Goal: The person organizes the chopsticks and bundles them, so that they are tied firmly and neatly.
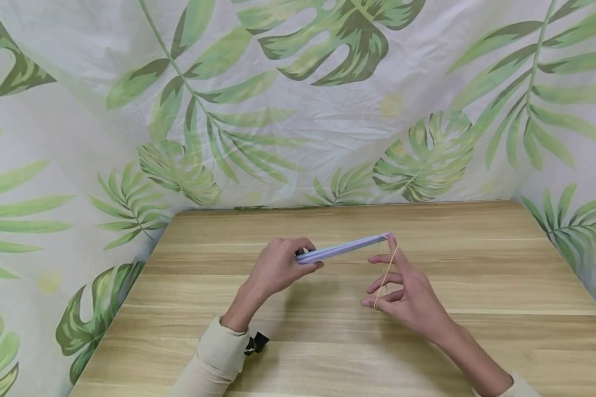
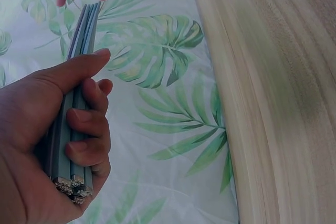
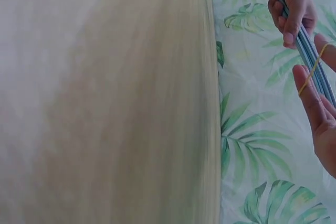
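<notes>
Holding a yellow rubber band (image 1: 386, 271) stretched over its spread fingers (image 1: 380, 258), your right hand (image 1: 407, 292) hovered above the middle of the tabletop (image 1: 477, 264). Further out, your left hand (image 1: 277, 267) had its fingers curled tight round one end of a bundle of pale blue sticks (image 1: 342, 248), held level. By the look of it, the band had reached the bundle's free tip but circled nothing yet; the binding remained.

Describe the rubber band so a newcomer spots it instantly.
Start at the wooden table; above its middle, the right hand meets a bundle of pale blue sticks. The rubber band is stretched across that hand's fingers: the only thin yellow loop there.
</notes>
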Available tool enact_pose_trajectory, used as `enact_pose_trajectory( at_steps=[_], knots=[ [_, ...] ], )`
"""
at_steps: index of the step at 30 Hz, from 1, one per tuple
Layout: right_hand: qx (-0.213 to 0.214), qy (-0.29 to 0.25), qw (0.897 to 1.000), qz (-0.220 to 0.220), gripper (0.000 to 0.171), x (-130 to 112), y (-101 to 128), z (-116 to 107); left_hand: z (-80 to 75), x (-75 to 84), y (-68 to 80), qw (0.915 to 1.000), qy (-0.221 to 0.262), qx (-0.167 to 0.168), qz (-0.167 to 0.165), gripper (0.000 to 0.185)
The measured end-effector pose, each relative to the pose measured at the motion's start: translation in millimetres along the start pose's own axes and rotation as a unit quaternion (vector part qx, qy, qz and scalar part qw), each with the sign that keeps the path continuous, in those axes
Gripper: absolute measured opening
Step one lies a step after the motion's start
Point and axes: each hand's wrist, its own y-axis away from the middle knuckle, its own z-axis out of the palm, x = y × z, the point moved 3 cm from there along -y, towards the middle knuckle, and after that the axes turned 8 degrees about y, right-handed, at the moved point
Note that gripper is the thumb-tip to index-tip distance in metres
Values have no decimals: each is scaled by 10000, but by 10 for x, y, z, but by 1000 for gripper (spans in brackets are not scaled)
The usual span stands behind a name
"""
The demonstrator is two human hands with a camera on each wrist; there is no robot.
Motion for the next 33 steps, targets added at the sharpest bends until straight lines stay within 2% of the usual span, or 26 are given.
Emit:
enact_pose_trajectory(
  at_steps=[4, 8, 11, 15, 18, 26, 33],
  knots=[
    [127, -841, 9945, 610, 125, 77, 28, 36, -11, 33, -3, 9994, -62, 313, 131, 20],
    [145, -1799, 9771, 1131, 105, 186, 50, 54, -15, 57, -1, 9978, -95, 574, 312, 20],
    [170, -2168, 9654, 1441, 84, 234, 47, 30, -13, 64, 2, 9963, -121, 670, 521, 20],
    [236, -2185, 9594, 1767, 62, 291, 39, -26, -8, 61, 7, 9934, -175, 692, 895, 19],
    [227, -2189, 9568, 1901, 55, 339, 36, -61, -5, 55, 8, 9912, -161, 663, 1135, 18],
    [63, -2316, 9543, 1885, 51, 421, 22, -137, -21, 36, 13, 9866, -154, 511, 1541, 14],
    [101, -2459, 9507, 1889, 52, 446, 7, -212, -60, 31, 23, 9868, -157, 278, 1589, 17]
  ],
)
